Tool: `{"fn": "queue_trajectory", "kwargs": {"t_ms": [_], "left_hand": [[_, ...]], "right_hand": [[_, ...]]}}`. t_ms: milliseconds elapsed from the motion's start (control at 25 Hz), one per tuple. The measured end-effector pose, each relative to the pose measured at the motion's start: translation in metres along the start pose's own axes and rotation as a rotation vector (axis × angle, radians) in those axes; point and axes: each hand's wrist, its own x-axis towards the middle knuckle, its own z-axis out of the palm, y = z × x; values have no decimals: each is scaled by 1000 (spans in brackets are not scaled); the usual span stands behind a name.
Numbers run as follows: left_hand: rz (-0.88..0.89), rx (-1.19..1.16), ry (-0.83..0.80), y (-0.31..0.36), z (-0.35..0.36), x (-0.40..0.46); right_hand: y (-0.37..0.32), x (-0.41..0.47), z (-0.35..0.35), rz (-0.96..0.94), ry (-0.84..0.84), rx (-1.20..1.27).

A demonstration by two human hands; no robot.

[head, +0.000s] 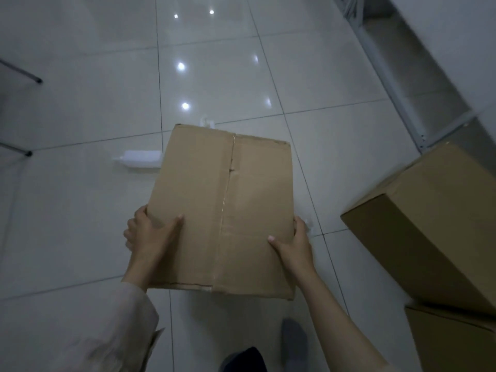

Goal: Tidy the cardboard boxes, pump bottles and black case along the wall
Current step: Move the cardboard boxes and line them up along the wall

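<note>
I carry a taped brown cardboard box (225, 205) above the tiled floor, at the middle of the view. My left hand (150, 232) grips its near left edge, thumb on top and fingers underneath. My right hand (294, 242) grips the near right edge the same way. A white pump bottle (139, 159) lies on its side on the floor, left of the box and partly hidden by it. Another pump head (206, 121) peeks over the box's far edge. A bit of white plastic (308, 226) shows beside my right hand. No black case is in view.
Two cardboard boxes stand stacked at the right, the upper box (429, 224) skewed on the lower box (456, 342). Behind them a white metal shelf frame (397, 103) runs along the wall. Thin dark furniture legs (28, 76) touch the floor at the far left. My feet (292, 342) are below.
</note>
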Motion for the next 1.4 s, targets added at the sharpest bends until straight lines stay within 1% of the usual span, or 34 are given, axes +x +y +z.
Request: {"fn": "queue_trajectory", "kwargs": {"t_ms": [120, 200, 360, 480, 560, 640, 760, 880, 1000, 1120, 1280, 1400], "left_hand": [[65, -23, 79, 51, -33, -3], [105, -59, 98, 92, -51, -5], [220, -153, 57, 180, -64, -6], [339, -170, -23, 241, -42, 0], [422, -177, -92, 283, -12, 7], [467, -178, -152, 322, 27, 16], [506, -166, -242, 379, 100, 29], [513, -129, -322, 416, 173, 40], [518, -67, -387, 433, 242, 53], [521, -19, -442, 437, 307, 75], [633, 47, -524, 437, 381, 97], [693, 161, -626, 432, 415, 103]], "right_hand": [[-46, -6, -16, -65, 38, 28], [-80, -5, -33, -101, 85, 37], [-145, 11, -81, -168, 182, 71], [-174, 46, -126, -187, 282, 90], [-181, 79, -159, -202, 350, 122], [-182, 115, -190, -187, 397, 172], [-168, 175, -237, -150, 462, 249], [-144, 228, -272, -102, 512, 286], [-112, 274, -295, -49, 547, 274], [-80, 323, -304, 15, 564, 237], [-42, 371, -312, 82, 594, 136], [-15, 382, -313, 139, 532, 30]]}}
